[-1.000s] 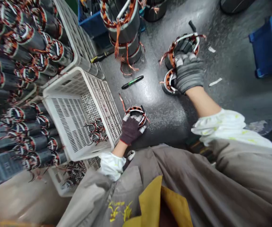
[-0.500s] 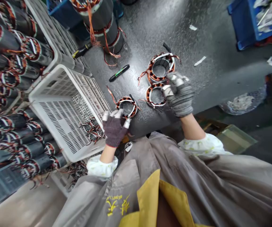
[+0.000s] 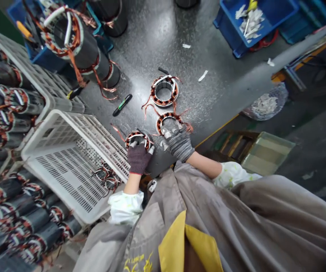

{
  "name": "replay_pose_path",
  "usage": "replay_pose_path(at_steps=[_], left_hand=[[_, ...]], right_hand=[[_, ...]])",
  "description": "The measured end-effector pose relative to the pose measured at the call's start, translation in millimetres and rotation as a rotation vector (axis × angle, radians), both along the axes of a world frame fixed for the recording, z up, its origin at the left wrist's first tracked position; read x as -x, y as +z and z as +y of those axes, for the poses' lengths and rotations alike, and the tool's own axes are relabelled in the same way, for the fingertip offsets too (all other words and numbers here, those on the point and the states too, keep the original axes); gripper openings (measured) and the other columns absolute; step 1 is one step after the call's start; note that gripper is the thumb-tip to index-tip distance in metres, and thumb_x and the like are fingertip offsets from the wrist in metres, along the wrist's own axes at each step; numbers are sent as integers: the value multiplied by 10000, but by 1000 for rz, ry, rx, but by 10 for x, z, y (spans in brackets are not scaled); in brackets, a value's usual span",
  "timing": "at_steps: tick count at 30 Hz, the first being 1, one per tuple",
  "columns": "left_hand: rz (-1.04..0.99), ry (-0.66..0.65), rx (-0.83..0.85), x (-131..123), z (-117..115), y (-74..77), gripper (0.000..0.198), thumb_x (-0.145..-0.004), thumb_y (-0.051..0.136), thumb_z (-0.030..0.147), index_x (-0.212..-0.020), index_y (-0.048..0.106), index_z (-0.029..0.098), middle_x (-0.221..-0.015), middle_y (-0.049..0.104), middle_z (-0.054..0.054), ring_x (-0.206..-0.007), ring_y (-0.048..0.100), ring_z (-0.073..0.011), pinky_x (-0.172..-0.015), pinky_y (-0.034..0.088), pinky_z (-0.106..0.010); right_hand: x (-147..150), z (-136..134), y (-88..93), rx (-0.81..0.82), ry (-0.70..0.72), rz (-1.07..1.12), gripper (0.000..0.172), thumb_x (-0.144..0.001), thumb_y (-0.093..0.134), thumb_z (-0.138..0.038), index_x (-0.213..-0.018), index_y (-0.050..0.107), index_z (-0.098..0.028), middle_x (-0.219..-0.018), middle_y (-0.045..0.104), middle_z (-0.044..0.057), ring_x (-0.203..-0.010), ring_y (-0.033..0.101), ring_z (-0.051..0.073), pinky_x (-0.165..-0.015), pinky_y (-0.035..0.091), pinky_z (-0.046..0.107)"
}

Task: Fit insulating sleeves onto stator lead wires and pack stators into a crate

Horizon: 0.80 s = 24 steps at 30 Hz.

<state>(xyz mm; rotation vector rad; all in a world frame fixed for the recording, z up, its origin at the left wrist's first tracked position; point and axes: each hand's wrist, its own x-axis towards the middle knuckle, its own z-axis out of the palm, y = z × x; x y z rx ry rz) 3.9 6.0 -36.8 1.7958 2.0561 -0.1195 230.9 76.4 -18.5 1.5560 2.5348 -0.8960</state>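
While the left hand [image 3: 139,158] curls over a wound ring [image 3: 136,138], gloved fingers hooked across its rim, the right hand [image 3: 178,143] lies on the near edge of a second ring [image 3: 168,121], fingers spread rather than closed. The two hands have drawn in since a moment ago and now sit just apart, each on its own ring. Beyond the right hand, a third ring [image 3: 164,90] lies on the floor, its copper leads trailing toward the second. Left of the left hand, a white crate [image 3: 95,130] holds a tangle of small rings [image 3: 106,177], with packed stators [image 3: 29,223] further left. Past the left hand lies a marker [image 3: 122,105], and beyond it stands a stack of stators [image 3: 72,41]. A blue bin [image 3: 231,37] sits well beyond the right hand.

The gloves hide much of both rings, so I can't tell whether the left hand has lifted its ring off the floor, or whether the right hand grips at all. The tangle in the crate is too knotted to count.
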Motion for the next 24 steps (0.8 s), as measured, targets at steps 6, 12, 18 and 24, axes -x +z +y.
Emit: replay_pose_path(at_steps=[6, 12, 18, 24], left_hand=[[24, -22, 0, 77, -61, 42, 458, -1006, 693, 591, -1209, 836, 206, -1183, 860, -213, -1375, 724, -457, -1254, 511, -627], [62, 4, 32, 73, -38, 72, 459, -1014, 666, 607, -1125, 822, 190, -1219, 841, -239, -1397, 704, -459, -1291, 476, -632], [63, 4, 55, 68, -17, 99, 396, -1008, 685, 587, -1084, 810, 219, -1166, 842, -217, -1377, 707, -457, -1271, 480, -649], [116, 8, 67, -32, -7, 108, 450, -987, 740, 588, -1180, 834, 193, -1220, 847, -223, -1348, 727, -453, -1234, 516, -605]], right_hand=[[-500, -326, 27, -35, 8, 196, 427, -1121, 574, -465, -1412, 837, -297, -1525, 800, 129, -1546, 656, 389, -1412, 370, 711], [-1054, -200, 184, -161, -537, 104, 505, -1107, 441, -350, -1437, 820, -311, -1394, 842, 144, -1486, 700, 407, -1277, 508, 710], [-833, 54, 252, 62, 146, 301, 526, -1061, 598, -374, -1548, 777, -291, -1560, 775, 131, -1588, 621, 386, -1373, 421, 684], [-608, 376, 149, 77, 440, 222, 677, -944, 779, -393, -1595, 739, -210, -1617, 727, 184, -1582, 599, 474, -1411, 298, 738]])
